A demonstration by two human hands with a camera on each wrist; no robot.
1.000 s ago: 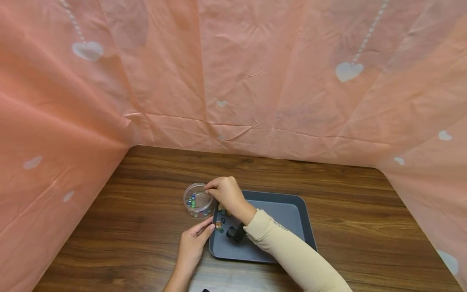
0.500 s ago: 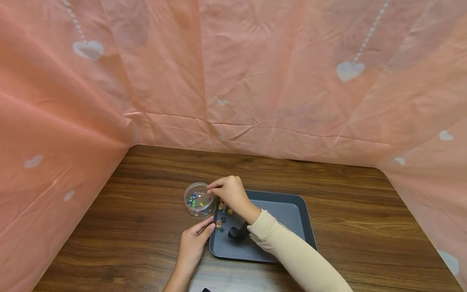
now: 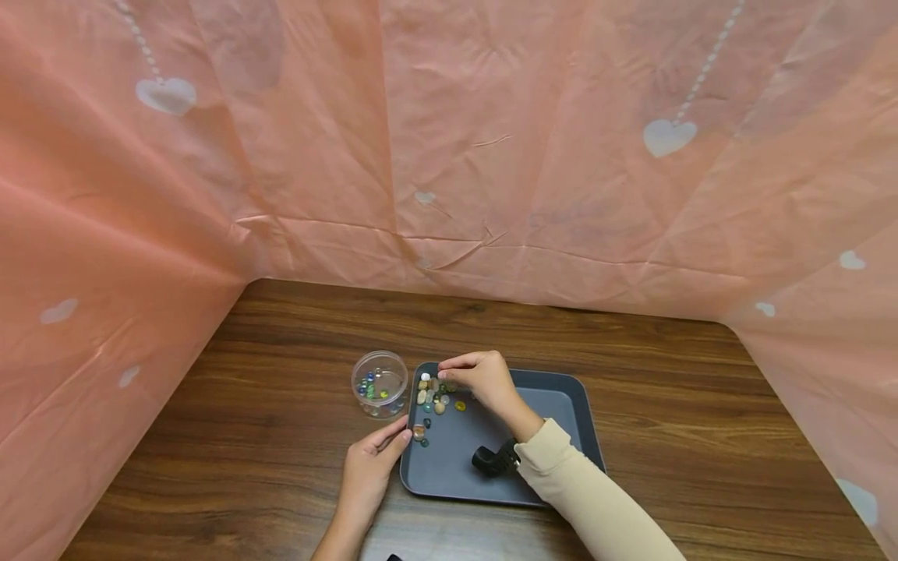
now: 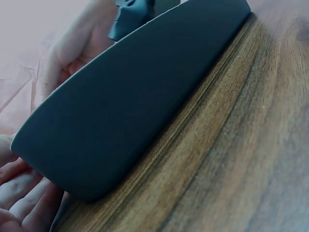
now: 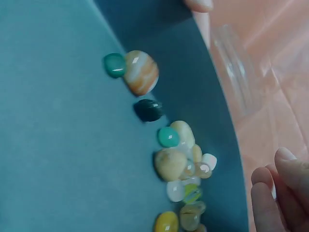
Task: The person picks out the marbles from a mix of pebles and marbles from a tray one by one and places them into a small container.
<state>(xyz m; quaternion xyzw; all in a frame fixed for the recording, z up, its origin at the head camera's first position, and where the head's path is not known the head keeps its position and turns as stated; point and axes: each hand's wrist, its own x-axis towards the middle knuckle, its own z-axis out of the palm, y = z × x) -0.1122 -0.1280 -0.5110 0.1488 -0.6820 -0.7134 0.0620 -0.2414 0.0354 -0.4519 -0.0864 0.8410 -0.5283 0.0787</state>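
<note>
My left hand [image 3: 370, 466] grips the left edge of a dark grey tray [image 3: 449, 475], thumb at the rim and fingers along the outer wall. Along the tray's left side lie several polished stones, among them a banded orange-and-white stone [image 5: 141, 72], a black stone [image 5: 148, 110], a round beige stone [image 5: 170, 164] and a yellow stone [image 5: 166, 223]. Over the far end of this pile is my right hand [image 3: 487, 379], thumb and forefinger bent, their tips slightly apart with no stone showing between them. Left of the tray stands a clear round jar [image 3: 380, 402] holding blue, green and yellow marbles.
The tray rests on a brown wood-grain table [image 3: 281, 436]. A pink curtain [image 3: 456, 156] with white hearts encloses the back and sides. The black wrist camera [image 3: 489, 461] under my right wrist hangs over the tray.
My right hand has moved right from the jar's rim to over the stones. A yellow marble now shows in the jar that was not visible at first. The left hand stays put.
</note>
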